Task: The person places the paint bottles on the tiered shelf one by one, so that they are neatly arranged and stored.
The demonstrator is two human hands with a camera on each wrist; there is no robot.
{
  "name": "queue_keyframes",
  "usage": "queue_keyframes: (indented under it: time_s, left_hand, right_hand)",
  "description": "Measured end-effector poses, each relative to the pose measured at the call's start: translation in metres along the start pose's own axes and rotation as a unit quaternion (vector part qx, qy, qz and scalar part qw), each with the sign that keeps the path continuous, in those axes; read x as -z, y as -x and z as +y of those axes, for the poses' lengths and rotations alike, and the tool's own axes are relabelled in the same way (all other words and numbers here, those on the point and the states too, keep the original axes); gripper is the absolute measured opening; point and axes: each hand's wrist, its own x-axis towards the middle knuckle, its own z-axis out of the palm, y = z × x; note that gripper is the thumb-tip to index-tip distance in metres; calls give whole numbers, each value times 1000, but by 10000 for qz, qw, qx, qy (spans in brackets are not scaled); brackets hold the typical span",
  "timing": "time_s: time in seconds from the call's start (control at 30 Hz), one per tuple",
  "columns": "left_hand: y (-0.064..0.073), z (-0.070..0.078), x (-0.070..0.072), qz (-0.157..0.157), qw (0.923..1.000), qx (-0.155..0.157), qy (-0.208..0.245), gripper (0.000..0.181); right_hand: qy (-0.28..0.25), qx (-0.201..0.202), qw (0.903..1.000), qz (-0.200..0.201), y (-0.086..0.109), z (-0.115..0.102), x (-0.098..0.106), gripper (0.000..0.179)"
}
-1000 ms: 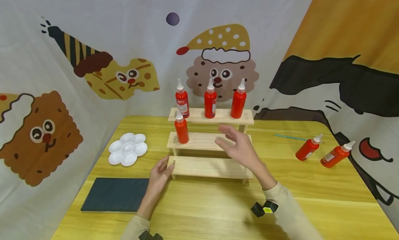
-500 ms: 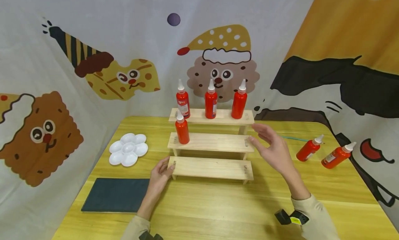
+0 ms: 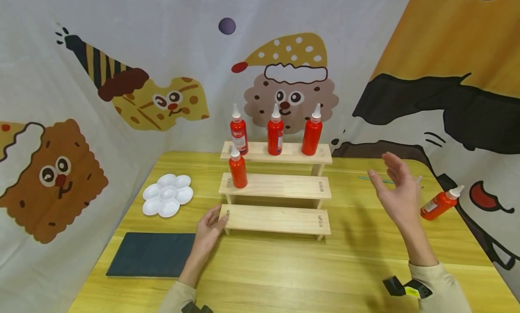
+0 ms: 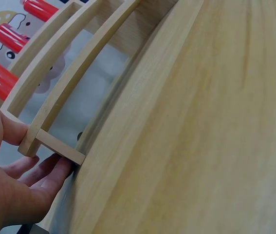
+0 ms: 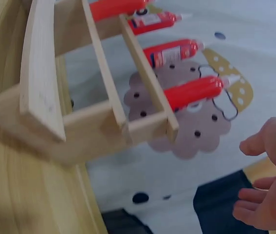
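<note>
A three-step wooden display rack (image 3: 276, 219) stands mid-table. Three red paint bottles with white nozzles are on its top step, the middle one (image 3: 275, 137) among them. Another red bottle (image 3: 238, 172) is at the left of the middle step. My left hand (image 3: 208, 231) grips the left end of the bottom step; in the left wrist view the thumb is on the board (image 4: 64, 92) and the fingers are by its leg. Over the table's right side my right hand (image 3: 400, 198) is raised, holding nothing, fingers and thumb apart. It covers most of one bottle; only the nozzle shows.
Another red bottle (image 3: 438, 204) stands near the table's right edge. A thin teal brush (image 3: 371, 179) lies behind the right hand. At left are a white flower-shaped palette (image 3: 167, 194) and a dark rectangular board (image 3: 152, 254). A printed cloth (image 3: 183, 24) hangs behind the table.
My right hand has moved right, from above the rack's middle step to in front of a bottle on the right. My left hand stays on the rack's lower left end.
</note>
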Motion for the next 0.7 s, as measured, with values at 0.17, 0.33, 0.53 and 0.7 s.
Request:
queue_keyframes:
  time_s: [0.17, 0.33, 0.53, 0.7]
  left_hand:
    - [-1, 0, 0, -3, 10000, -66, 9, 55]
    - [-2, 0, 0, -3, 9999, -94, -39, 55]
    - [-2, -2, 0, 14, 10000, -91, -10, 54]
    - [-1, -3, -1, 45, 9999, -104, -96, 54]
  right_hand:
    - [85, -596, 9974, 398, -6, 15, 12, 62]
    - [274, -1107, 9897, 863, -10, 31, 22, 65]
    - [132, -1284, 9833, 1285, -15, 55, 27, 65]
    - [-114, -1731, 9762, 1302, -18, 74, 31, 66]
